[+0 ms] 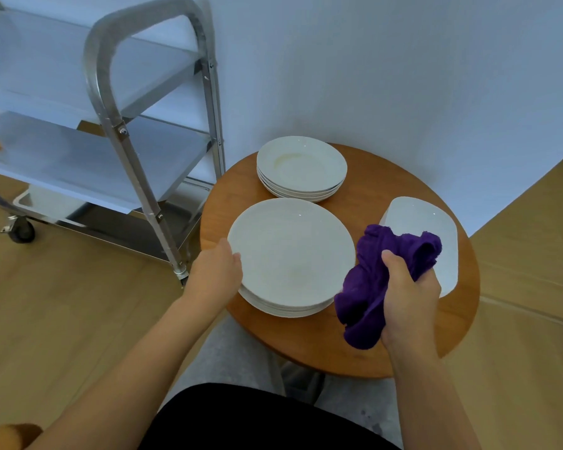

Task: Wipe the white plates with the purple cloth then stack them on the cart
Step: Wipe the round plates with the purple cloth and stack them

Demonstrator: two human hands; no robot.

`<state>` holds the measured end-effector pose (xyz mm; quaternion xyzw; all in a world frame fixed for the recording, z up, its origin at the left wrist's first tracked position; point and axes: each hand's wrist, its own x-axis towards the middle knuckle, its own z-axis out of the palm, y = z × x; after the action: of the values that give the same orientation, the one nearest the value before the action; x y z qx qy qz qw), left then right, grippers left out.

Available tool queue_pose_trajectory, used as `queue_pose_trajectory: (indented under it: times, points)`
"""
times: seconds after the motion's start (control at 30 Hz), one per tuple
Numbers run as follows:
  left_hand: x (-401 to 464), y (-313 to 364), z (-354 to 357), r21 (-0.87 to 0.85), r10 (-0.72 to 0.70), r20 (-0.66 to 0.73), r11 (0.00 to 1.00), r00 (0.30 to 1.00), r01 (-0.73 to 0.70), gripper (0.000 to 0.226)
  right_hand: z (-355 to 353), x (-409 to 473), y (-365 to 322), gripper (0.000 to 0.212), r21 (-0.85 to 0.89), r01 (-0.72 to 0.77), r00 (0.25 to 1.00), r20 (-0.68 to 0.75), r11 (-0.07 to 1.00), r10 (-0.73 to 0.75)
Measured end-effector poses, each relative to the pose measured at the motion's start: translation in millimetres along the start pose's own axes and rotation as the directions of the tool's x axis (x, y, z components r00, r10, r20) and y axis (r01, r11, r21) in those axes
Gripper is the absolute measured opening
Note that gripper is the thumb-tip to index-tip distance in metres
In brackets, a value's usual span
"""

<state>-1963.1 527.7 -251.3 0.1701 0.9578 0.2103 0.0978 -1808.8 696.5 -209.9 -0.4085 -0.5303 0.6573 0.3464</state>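
The right hand (407, 297) is nearest, fingers curled round the bunched purple cloth (384, 280), held just above the counter (355, 352) near its front edge, beside the near stack (290, 254) of white plates. The left hand (218, 271) takes that stack's top plate at its left rim, thumb over the lip; the fingers are hidden beneath, so whether they lift one plate or steady the pile I cannot tell. A second stack (301, 167) sits toward the back edge, its top plate faintly stained. A squarish dish (426, 235) lies at the right edge, partly behind the cloth. The cart (150, 125) stands left of the counter, shelves showing no plates.

The plates look glazed: stiff, slick, breakable, and heavy as a pile. Best taken singly by the rim. The cloth is soft and limp, and will grip well.
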Motion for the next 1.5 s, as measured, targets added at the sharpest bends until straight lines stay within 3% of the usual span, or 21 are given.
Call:
queue_pose_trajectory:
  times: [0.23,0.4,0.47,0.6,0.7,0.9,1.0,1.13,1.27,1.4,1.5]
  points:
    - [11,3,-6,0.061,-0.014,-0.086,0.998,0.996,0.019,0.024,16,18,-2,0.018,-0.015,0.016,0.999,0.034,1.0,-0.015]
    - [82,33,-21,-0.055,0.023,-0.169,0.998,0.985,-0.033,0.035,40,44,-13,0.011,-0.078,0.027,0.997,0.08,0.997,-0.021]
    - [116,44,-15,-0.149,0.032,-0.143,0.987,0.989,-0.054,0.039,48,55,-15,0.009,-0.093,0.016,0.995,0.096,0.996,-0.007]
    - [176,53,1,-0.175,-0.039,-0.07,0.984,0.997,0.026,0.037,56,74,-14,0.01,-0.123,0.0,0.995,0.1,0.992,0.012]
    - [201,54,10,-0.27,-0.066,0.017,0.96,0.998,0.069,0.048,56,82,-10,0.008,-0.152,-0.028,0.994,0.101,0.988,0.044]
    - [227,61,16,-0.257,-0.088,0.138,0.959,0.987,0.122,0.024,55,91,-3,0.021,-0.204,-0.063,0.987,0.129,0.977,0.091]
    - [231,64,14,-0.219,-0.091,0.128,0.969,0.988,0.118,0.024,55,93,2,0.027,-0.211,-0.095,0.983,0.134,0.973,0.125]
    - [232,65,8,-0.475,-0.25,0.141,0.832,0.958,0.287,0.019,54,94,7,0.026,-0.201,-0.12,0.98,0.131,0.972,0.149]
    - [227,71,0,-0.564,-0.262,0.15,0.769,0.953,0.3,0.014,54,95,10,0.034,-0.223,-0.136,0.981,0.107,0.965,0.163]
    - [217,80,-3,-0.817,-0.253,0.197,0.492,0.947,0.301,0.006,54,97,11,0.04,-0.208,-0.137,0.982,0.1,0.968,0.161]
    - [202,80,-1,-0.881,-0.237,0.214,0.372,0.948,0.292,0.012,52,96,10,0.041,-0.186,-0.167,0.978,0.094,0.968,0.187]
